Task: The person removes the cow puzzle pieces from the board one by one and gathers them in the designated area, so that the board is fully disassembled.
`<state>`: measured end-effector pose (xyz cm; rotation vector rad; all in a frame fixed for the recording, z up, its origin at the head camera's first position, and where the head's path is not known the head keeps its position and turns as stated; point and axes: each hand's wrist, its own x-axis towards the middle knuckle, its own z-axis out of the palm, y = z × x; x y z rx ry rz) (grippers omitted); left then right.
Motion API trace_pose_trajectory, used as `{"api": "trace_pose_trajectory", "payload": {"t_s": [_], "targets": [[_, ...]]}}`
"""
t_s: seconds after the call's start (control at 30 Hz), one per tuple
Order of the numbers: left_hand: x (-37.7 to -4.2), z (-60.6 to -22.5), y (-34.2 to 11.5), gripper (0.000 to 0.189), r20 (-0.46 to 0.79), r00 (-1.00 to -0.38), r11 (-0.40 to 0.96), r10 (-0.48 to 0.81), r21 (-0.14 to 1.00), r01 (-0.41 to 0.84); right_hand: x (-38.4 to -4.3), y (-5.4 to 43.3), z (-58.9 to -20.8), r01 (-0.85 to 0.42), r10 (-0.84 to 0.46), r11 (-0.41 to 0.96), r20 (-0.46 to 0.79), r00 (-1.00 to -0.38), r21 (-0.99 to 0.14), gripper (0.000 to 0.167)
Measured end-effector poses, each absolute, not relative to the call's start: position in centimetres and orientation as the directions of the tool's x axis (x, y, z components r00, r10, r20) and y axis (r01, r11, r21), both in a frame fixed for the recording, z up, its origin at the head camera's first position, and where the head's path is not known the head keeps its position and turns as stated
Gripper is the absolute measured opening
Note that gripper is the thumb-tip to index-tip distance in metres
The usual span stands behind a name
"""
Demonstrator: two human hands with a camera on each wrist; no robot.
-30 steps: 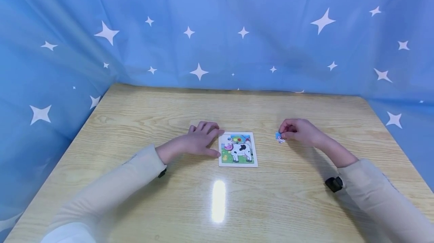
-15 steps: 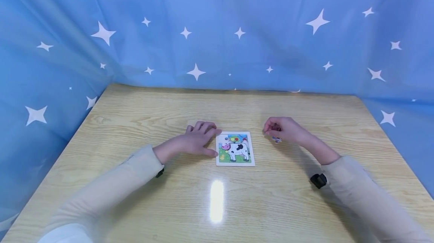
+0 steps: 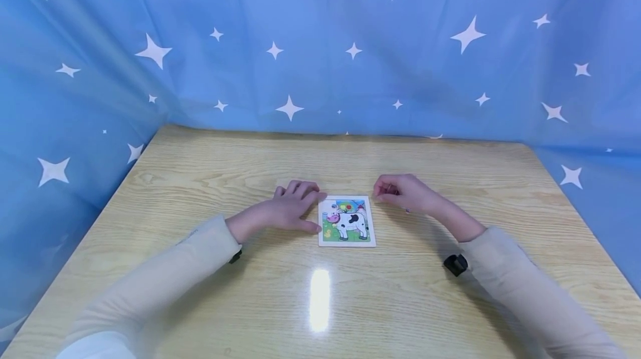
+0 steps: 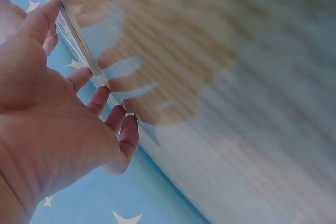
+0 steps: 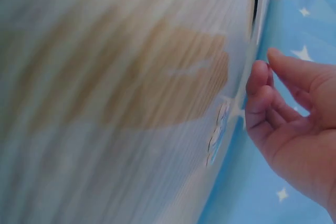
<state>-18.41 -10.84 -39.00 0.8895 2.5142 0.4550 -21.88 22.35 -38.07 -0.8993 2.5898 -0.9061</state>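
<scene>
A square cow puzzle (image 3: 353, 225) in a white frame lies flat near the middle of the table. My left hand (image 3: 292, 211) touches its left edge with thumb and forefinger, the other fingers spread over the wood. Just right of the frame hovers my right hand (image 3: 408, 195), thumb and forefinger pinched together. A thin dark edge shows between those fingertips in the right wrist view, seemingly a puzzle piece seen edge-on. Under this hand, loose puzzle pieces (image 5: 218, 132) lie on the table, mostly hidden in the head view.
The wood-grain table (image 3: 225, 303) carries a bright light reflection (image 3: 320, 300) in front of the puzzle. A blue curtain (image 3: 240, 25) with white stars hangs behind the table and along its left side.
My right hand has left the loose pieces and moved left, close to the puzzle's right edge. My left hand stays at the frame.
</scene>
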Motion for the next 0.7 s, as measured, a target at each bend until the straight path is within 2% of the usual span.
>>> {"api": "trace_pose_trajectory", "payload": {"t_s": [0.7], "targets": [[-18.3, -39.2, -10.8, 0.087, -0.277, -0.707, 0.741, 0.651, 0.436, 0.511, -21.9, 19.1, -38.3, -0.475, -0.698, 0.564, -0.082, -0.712, -0.676, 0.007]]}}
